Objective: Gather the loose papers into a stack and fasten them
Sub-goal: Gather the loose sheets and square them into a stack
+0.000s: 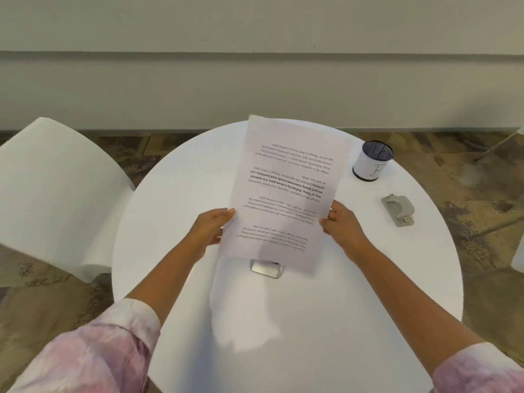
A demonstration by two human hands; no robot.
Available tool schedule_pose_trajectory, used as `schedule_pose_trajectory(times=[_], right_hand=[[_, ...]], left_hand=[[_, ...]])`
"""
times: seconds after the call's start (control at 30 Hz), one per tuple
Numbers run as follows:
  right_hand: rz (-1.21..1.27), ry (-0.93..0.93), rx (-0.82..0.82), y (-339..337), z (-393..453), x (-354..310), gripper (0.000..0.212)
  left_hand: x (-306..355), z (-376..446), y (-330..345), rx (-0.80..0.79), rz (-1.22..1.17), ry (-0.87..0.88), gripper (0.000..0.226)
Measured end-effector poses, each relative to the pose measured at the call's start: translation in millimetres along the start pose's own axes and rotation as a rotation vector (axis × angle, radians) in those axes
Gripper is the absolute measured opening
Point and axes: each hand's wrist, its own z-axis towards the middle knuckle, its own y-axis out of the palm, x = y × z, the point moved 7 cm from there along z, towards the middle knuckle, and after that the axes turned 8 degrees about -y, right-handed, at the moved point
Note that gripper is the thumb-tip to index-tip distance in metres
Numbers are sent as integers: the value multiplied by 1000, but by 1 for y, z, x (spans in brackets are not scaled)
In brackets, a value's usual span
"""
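A white chair point(56, 194) stands left of the round table point(175, 199). The left hand point(211, 231) grips the papers point(286, 191) at their left edge; the right hand point(341, 222) pinches the right edge. The papers are held tilted above the table's middle, printed text upside down. Under their near edge lies a stapler point(266, 268). Farther right stand a cup point(372, 160) and a hole punch point(398, 210).

Left hand point(211, 229) and right hand point(341, 222) grip papers point(283, 191) above white table point(175, 199).
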Motion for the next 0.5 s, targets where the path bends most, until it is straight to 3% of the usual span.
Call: schedule_pose_trajectory(times=[0.1,0.23,0.5], right_hand=[[-16,-57,6,-3,1,-13,44],[-119,-165,36,-1,-1,-33,39],[-228,-230,80,2,-3,-40,38]], left_hand=[[30,-2,6,20,141,147,22],[59,-17,23,52,153,368,19],[59,-26,32,101,117,433,17]])
